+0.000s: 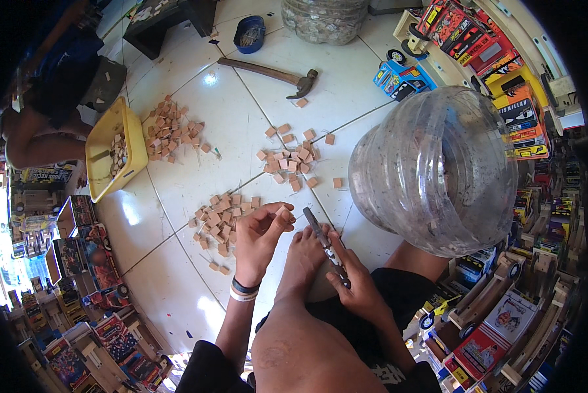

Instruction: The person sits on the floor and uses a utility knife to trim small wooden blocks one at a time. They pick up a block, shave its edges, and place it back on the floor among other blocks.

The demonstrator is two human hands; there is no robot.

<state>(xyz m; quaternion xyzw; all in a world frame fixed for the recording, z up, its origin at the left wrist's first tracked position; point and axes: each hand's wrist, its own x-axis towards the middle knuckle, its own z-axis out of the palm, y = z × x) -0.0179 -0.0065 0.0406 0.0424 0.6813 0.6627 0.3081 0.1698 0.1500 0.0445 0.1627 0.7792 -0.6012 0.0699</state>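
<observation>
Pinching a small wood block (287, 211) at its fingertips, the left hand (260, 234) sits just left of the pliers (327, 245). The right hand (354, 283) grips their handles; their long axis runs up-left, tip toward the block.

A small wooden block (286, 211), pale tan and square-cut, sits pinched at my fingertips just above the white tiled floor. The pliers (327, 245) (dark metal, slim) lie in my grip, jaws pointing up and away toward the block, handles running back across my foot.
</observation>
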